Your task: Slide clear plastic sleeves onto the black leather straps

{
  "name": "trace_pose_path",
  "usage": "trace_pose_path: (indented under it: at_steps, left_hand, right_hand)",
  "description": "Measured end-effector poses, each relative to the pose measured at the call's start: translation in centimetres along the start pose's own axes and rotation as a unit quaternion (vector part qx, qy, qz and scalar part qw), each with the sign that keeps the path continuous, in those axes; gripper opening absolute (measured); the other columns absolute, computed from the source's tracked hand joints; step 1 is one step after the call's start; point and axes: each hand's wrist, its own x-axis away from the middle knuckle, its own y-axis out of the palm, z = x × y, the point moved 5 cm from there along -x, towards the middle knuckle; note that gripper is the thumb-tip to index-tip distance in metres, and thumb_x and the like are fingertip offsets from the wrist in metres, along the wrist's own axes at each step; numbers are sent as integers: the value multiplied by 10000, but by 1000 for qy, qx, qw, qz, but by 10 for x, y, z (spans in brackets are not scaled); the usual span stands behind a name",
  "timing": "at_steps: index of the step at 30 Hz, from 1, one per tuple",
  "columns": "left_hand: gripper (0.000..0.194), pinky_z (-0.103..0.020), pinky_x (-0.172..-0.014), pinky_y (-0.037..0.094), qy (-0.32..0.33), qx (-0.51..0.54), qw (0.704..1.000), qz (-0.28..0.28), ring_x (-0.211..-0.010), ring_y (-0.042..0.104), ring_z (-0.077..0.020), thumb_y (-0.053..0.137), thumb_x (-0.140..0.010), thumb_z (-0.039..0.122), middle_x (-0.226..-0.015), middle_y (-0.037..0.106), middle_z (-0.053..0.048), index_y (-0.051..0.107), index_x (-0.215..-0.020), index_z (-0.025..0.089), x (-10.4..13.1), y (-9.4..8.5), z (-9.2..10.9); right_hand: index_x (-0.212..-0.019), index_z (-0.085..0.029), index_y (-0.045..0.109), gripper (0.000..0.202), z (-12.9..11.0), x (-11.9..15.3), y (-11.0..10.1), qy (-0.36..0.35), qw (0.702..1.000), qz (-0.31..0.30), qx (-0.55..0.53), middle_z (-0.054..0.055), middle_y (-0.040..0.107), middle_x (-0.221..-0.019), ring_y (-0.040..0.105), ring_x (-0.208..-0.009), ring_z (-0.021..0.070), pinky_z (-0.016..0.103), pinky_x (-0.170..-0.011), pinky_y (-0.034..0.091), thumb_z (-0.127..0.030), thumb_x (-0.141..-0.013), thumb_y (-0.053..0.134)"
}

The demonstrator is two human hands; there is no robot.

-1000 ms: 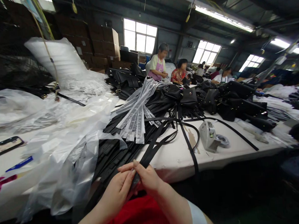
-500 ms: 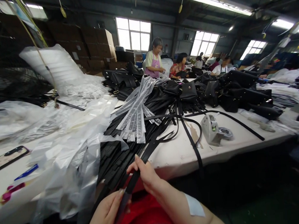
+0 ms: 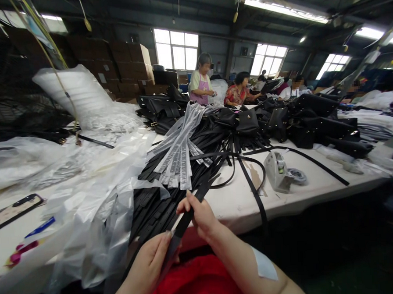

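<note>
Hands, together a second ago, are now spaced along the black strap (image 3: 184, 222), a stretch exposed between; strap is likely being worked lengthwise. Lower part is pinched in left hand (image 3: 150, 258), higher part in right hand (image 3: 202, 213); upper run is extended toward strap pile (image 3: 152, 213).

No readable text or labels

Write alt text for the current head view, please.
A person's left hand and right hand hold a black strap at a white table. Beyond lies a pile of black straps topped with clear plastic strips, with crumpled plastic to the left, black bags farther back, and co-workers behind.
</note>
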Motion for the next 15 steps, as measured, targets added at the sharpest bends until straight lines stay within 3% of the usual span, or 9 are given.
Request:
trace_pose_path:
  at_steps: [3, 7, 9, 13, 15]
  left_hand:
    - [496, -246, -610, 471, 29, 3, 1000, 9, -624, 621, -184, 378, -933, 515, -662, 688, -41, 674, -748, 164, -22, -15, 44]
    - [578, -253, -542, 443, 59, 16, 997, 38, -536, 588, -174, 352, -928, 514, -580, 664, -54, 666, -609, 150, -58, -28, 96]
    - [565, -250, -542, 434, 89, 20, 994, 53, -527, 578, -167, 364, -927, 510, -561, 650, -45, 654, -597, 155, -70, -30, 114]
    - [506, -259, -599, 449, 131, 37, 989, 50, -567, 611, -181, 382, -924, 516, -569, 666, -35, 666, -709, 157, -89, -26, 133]
    - [526, -267, -601, 449, 141, 43, 988, 53, -578, 617, -190, 374, -919, 540, -579, 675, -46, 664, -709, 154, -99, -27, 141]
  right_hand:
    - [-483, -189, 510, 545, -42, -12, 22, -50, 997, -56, 27, 51, 660, -643, 583, -633, 156, 297, -687, 472, -642, -780, 575]
    - [-684, -138, 706, 553, -74, -20, 51, 4, 982, -156, 109, 17, 603, -521, 455, -390, 106, 280, -483, 427, -652, -799, 539]
    - [-802, -129, 740, 513, -99, -33, 52, -1, 982, -156, 106, 26, 640, -559, 510, -424, 115, 274, -505, 446, -620, -782, 592]
    - [-809, -137, 748, 452, -177, -69, 40, -96, 991, -87, 29, 79, 733, -756, 668, -735, 174, 305, -763, 499, -574, -777, 641]
    - [-799, -121, 751, 519, -204, -79, 42, -115, 985, -112, 62, 102, 740, -770, 678, -750, 187, 329, -800, 497, -615, -802, 589]
